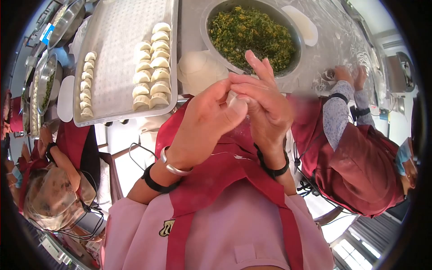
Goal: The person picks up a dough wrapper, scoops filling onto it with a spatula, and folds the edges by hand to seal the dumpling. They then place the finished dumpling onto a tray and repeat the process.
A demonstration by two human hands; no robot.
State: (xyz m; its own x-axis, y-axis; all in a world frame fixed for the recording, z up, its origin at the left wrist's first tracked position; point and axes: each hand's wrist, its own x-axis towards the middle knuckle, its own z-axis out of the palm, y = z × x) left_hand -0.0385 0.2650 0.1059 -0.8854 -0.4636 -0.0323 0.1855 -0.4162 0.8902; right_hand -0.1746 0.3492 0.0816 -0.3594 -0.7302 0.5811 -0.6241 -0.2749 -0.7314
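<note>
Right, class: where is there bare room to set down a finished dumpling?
The tray is free down its middle, between the single dumpling row and the paired rows. Floured table shows between the white oval piece and the co-worker's hands. It's crowded between tray and bowl, where wrappers lie.

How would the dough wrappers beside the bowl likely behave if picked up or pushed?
The dough wrappers look thin, so probably floppy when lifted. They overlap in a pile, so a push may slide some apart.
</note>
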